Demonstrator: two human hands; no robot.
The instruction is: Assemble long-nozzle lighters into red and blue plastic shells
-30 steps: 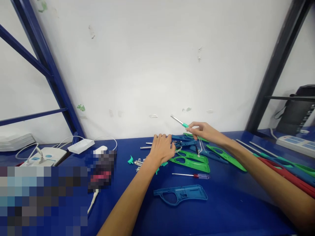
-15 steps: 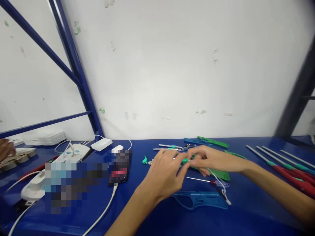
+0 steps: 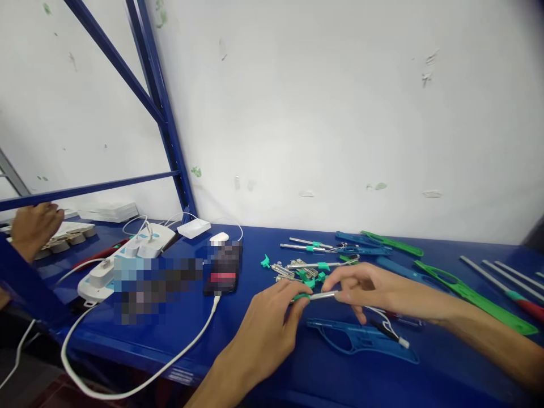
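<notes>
My left hand [image 3: 272,320] pinches a small green plastic piece [image 3: 301,297] that sits at the left end of a thin metal tube [image 3: 323,295]. The tube's other end is between the thumb and fingers of my right hand [image 3: 368,286]. White wires [image 3: 378,310] trail from beneath my right hand to a black part with a white tip [image 3: 393,334]. Just below lies a blue plastic handle half [image 3: 361,341] with a finger loop. Behind my hands are loose green clips [image 3: 309,277], small metal parts [image 3: 284,272] and metal tubes with green collars [image 3: 314,266].
Green [image 3: 476,300] and blue handle halves [image 3: 361,242] lie behind and right, near long metal rods [image 3: 484,275] on red grips. Leftward are a phone [image 3: 223,269] on a white cable, a power strip [image 3: 157,238], a blue frame post [image 3: 170,124] and another person's hand [image 3: 36,226].
The view has shifted left and down. My hands have drawn apart a little, so the metal tube between them now shows. More loose green clips and metal parts are visible.
</notes>
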